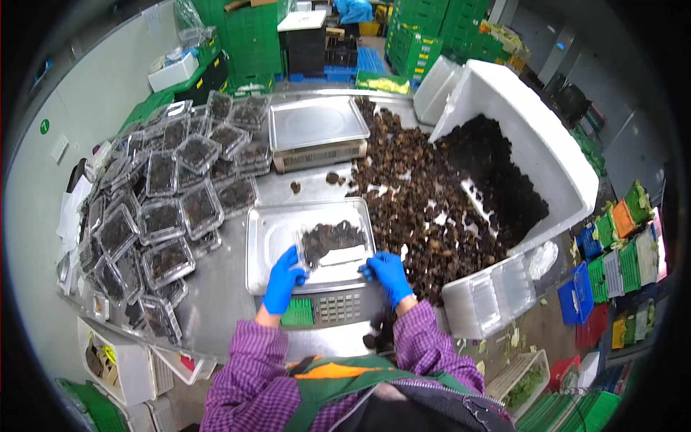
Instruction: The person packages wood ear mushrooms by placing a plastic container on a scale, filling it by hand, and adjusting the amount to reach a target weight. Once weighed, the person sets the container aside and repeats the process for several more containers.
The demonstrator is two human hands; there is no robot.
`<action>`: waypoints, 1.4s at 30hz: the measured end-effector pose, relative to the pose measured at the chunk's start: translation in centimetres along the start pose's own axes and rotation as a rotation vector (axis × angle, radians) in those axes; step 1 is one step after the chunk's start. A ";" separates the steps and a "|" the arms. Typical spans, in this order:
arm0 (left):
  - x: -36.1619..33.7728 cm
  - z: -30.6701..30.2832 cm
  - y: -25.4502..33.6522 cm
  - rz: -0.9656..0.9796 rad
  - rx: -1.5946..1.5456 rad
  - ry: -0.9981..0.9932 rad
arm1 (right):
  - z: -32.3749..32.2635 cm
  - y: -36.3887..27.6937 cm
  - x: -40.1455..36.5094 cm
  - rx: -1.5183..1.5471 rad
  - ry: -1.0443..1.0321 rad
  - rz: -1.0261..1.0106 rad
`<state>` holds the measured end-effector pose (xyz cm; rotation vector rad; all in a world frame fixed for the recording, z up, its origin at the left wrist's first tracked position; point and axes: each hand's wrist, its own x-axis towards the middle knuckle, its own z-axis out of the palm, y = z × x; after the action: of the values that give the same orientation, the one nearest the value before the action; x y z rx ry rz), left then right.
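A tipped white foam box (533, 129) spills dark loose mushrooms (410, 194) over the steel table's (216, 302) right side. On the near-edge steel scale pan (266, 245) sits a clear plastic clamshell of mushrooms (331, 241), apparently being weighed. The blue-gloved left hand (284, 277) grasps its left end and the right hand (389, 273) curls at its right corner, grip unclear; next it needs a level lift.

Steel table (216, 306) with scales (317, 126), filled clamshells (162, 219), dark loose produce (410, 194), foam box (536, 126)
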<state>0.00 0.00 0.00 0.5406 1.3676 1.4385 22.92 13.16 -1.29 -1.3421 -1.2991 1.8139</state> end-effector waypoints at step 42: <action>9.0 -0.6 0.0 0.179 0.340 0.017 | -8.0 -11.0 -17.3 -0.786 0.566 -0.964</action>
<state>-3.83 7.55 -3.03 0.8908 1.6225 1.3581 35.32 6.19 15.51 -1.0959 -1.8997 0.2420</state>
